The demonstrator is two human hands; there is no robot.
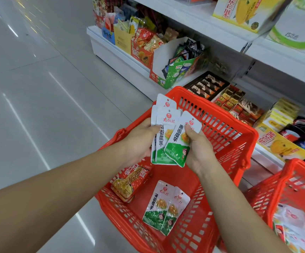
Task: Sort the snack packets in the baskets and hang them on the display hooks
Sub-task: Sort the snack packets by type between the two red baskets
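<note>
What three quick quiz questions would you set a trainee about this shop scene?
1. True or false: the left hand and right hand both hold green-and-white packets.
2. How many loose green-and-white packets lie in the near red basket?
3. The red-and-yellow packet in that basket lies: A) left of the loose ones, B) right of them, C) on top of them.
Key: 1 true; 2 two; 3 A.
</note>
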